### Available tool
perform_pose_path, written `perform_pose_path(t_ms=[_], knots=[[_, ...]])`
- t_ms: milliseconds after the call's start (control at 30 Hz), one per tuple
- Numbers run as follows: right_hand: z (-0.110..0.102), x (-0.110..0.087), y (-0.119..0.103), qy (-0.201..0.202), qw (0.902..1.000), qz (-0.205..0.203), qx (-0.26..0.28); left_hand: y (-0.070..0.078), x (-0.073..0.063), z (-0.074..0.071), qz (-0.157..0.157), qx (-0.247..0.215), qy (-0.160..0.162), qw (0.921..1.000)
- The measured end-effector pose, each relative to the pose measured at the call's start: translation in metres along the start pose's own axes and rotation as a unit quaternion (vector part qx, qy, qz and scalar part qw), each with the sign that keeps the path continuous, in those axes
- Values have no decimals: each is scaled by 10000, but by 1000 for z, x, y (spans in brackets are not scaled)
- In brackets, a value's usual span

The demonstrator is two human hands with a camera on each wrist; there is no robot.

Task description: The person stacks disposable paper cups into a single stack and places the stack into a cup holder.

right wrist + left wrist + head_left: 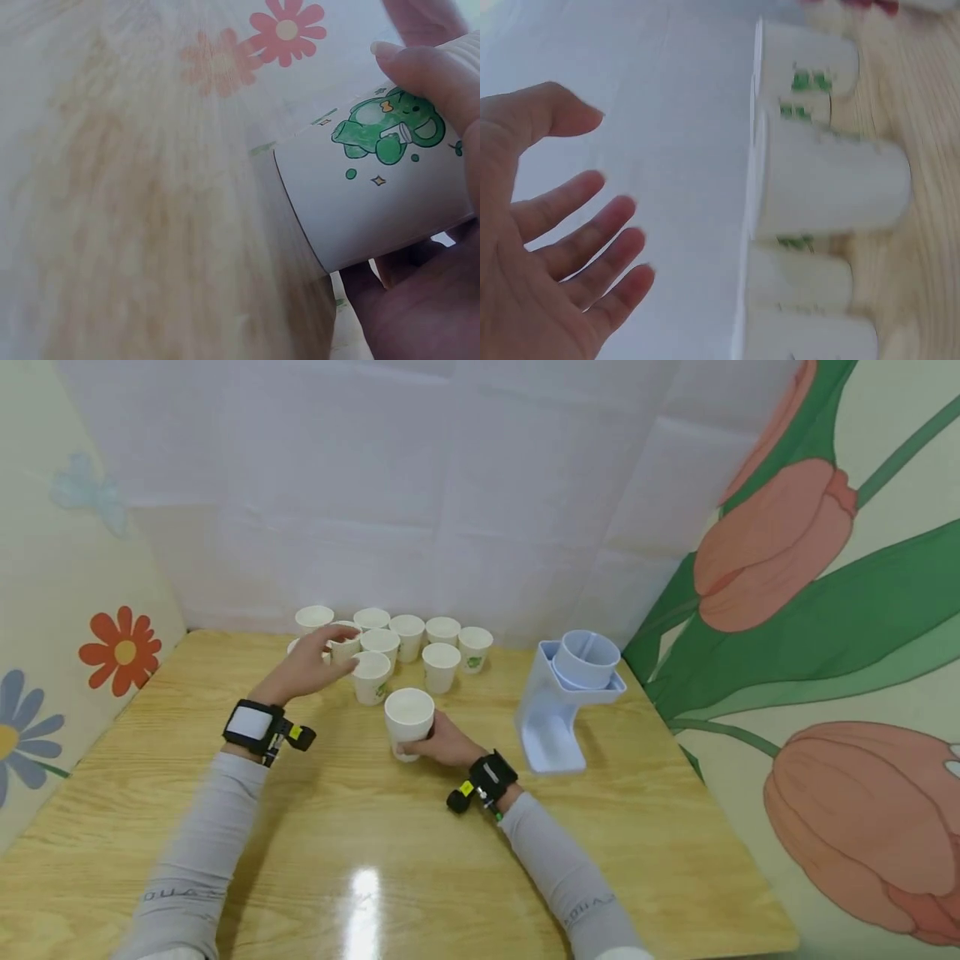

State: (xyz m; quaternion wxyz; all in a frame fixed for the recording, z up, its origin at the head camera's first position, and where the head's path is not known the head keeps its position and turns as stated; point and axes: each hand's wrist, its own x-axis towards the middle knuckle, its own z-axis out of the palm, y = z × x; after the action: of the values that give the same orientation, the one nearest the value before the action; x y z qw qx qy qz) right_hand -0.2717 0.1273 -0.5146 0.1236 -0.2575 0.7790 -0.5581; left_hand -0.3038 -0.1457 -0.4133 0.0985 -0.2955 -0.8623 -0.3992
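My right hand grips a white paper cup with the thumb on its near side. In the right wrist view, a green cartoon print shows on the cup, and ridged lines at its upper end look like stacked rims. Over the left part of a group of white paper cups, my left hand hangs with fingers spread and slightly bent. The left wrist view shows nothing between the left hand and the nearest cup. Part of the cup group is hidden behind the left hand.
To the right stands a light-blue plastic holder with a round cup-like top. Several upright paper cups, among them one cup and another, line the table's back by a white sheet. The wooden table extends toward me.
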Motion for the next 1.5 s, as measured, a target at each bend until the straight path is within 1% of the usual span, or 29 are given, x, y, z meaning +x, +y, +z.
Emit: perform_pose_path(t_ms=[67,133,233,300,367,400,467,533,600,633,700,767,833,933,1067,1133,1200,1367,1433,1500], knots=[[-1,0,-1,-8,10000,19,16,-14,-2,-11,-195,53,212,9996],[-1,1,-1,-29,10000,23,13,-25,-1,-17,-328,149,407,9985],[-2,1,-1,-28,10000,23,40,-40,2,-20,-488,426,665,9957],[-2,1,-1,-28,10000,-18,10,-46,5,-20,-706,644,746,9926],[-2,0,-2,-22,10000,-26,-36,-52,8,-20,-997,875,605,9893],[-2,0,-2,-27,10000,-31,-54,-54,9,-20,-1169,941,468,9876],[-1,-1,-2,-25,10000,-25,-88,-60,12,-19,-1476,1034,121,9836],[0,-1,-3,-23,10000,5,-81,-66,13,-18,-1672,1070,-226,9798],[1,-2,-3,-41,10000,36,-59,-73,13,-16,-1757,1001,-399,9785],[2,-2,-4,-50,10000,59,-57,-77,13,-15,-1742,967,-402,9791],[3,-2,-5,-73,9999,86,-51,-83,12,-15,-1694,878,-327,9811],[3,-3,-7,-83,9999,95,-64,-87,12,-14,-1625,764,-177,9836],[2,-3,-7,-66,9999,104,-84,-90,12,-14,-1593,688,-69,9848],[1,-2,-7,-22,9999,122,-96,-88,11,-13,-1616,612,-22,9850],[1,-2,-5,-16,9999,109,-89,-86,4,-14,-1730,486,54,9837],[2,0,-4,-15,9999,100,-88,-85,-1,-14,-1790,434,194,9827],[2,0,-2,-27,9999,84,-68,-84,-6,-12,-1857,409,421,9809],[2,0,-1,-33,9999,128,-45,-78,-17,-7,-2069,340,1255,9697],[1,-1,-2,-19,9999,122,-60,-74,-20,-6,-2051,227,1564,9659],[0,-2,-3,-24,9999,87,-51,-71,-21,-6,-1887,123,1883,9637]])
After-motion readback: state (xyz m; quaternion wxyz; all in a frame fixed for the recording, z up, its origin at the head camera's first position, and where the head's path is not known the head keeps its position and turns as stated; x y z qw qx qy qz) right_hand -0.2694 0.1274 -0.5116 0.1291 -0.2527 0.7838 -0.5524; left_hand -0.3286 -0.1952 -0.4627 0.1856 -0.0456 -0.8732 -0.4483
